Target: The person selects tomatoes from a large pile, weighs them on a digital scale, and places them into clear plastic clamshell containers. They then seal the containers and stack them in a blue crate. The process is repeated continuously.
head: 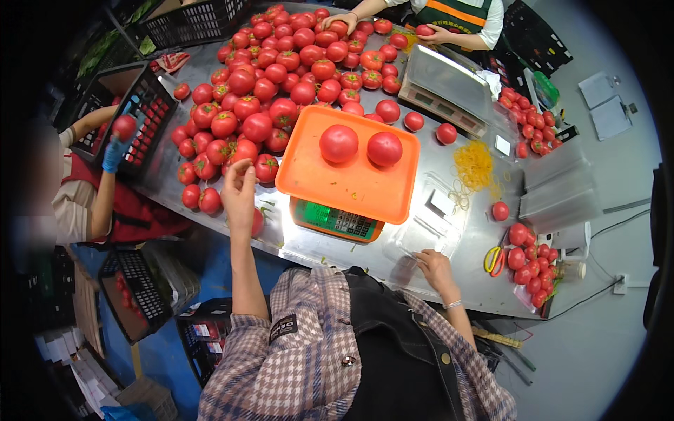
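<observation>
My left hand (239, 197) is at the near edge of a large heap of red tomatoes (258, 126), its fingers bent and apart. The fingertips are close to a tomato (244, 151); contact is unclear. In front of me an orange plastic tray (337, 184) rests on a digital scale (337, 220) with a lit green display. Two tomatoes, one on the left (338, 143) and one on the right (384, 149), sit on the tray. My right hand (438, 272) has its fingertips at the near edge of a clear plastic container (429, 226); its grip is unclear.
Yellow rubber bands (474, 163), scissors (495, 260), bagged tomatoes (532, 268) and stacked clear containers (558, 184) lie to the right. A second scale (445, 94) stands behind. A co-worker's gloved hand (115, 150) holds a tomato by a black crate (139, 116); another co-worker's hands (342, 22) handle tomatoes opposite.
</observation>
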### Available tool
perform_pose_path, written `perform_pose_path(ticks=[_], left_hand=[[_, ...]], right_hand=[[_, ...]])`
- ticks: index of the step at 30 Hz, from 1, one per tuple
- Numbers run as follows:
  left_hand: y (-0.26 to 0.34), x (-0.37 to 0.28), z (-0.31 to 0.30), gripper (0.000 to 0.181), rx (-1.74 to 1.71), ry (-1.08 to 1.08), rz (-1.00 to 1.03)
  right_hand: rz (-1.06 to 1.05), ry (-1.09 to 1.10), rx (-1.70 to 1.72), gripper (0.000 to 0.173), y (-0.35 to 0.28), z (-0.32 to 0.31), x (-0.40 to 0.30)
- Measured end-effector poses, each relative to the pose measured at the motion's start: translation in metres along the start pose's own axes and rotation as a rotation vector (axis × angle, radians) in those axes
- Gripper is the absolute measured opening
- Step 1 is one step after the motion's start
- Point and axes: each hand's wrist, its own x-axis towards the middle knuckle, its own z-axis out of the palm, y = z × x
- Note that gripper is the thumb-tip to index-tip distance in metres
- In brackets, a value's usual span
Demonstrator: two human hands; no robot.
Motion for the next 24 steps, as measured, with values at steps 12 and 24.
perform_pose_path(ticks=[12,24], left_hand=[[-0.017,-0.003,0.074,0.036,0.132,-0.323,0.097],[0.004,0.015,0.15,0.086,0.467,-0.349,0.289]], right_hand=[[0.029,0.554,0.06,0.084,-0.115,-0.079,0.209],[-0.286,0.834,0.329,0.088,-0.111,-0.096,0.164]])
